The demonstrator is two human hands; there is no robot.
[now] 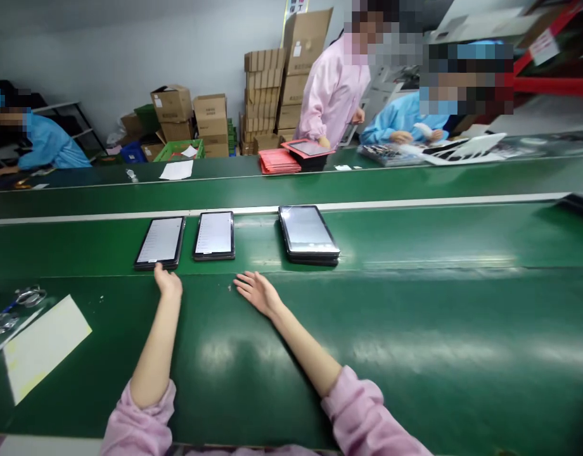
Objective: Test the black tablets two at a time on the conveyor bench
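Note:
Three tablets lie on the green belt point(415, 234) in front of me. My left hand point(166, 280) reaches forward, its fingers curled and touching the near edge of the left tablet point(160, 242), whose screen is lit white. My right hand point(254, 291) rests flat on the green bench with its fingers spread, holding nothing. It lies just short of the middle tablet point(214, 235). Farther right sits a third tablet point(308, 233), apparently atop a small stack.
A white sheet point(42, 345) and metal tools point(16, 307) lie on the bench at my left. Across the belts, people in pink and blue coats work beside a pile of red cases point(278, 161). Cardboard boxes point(267, 95) stand against the back wall.

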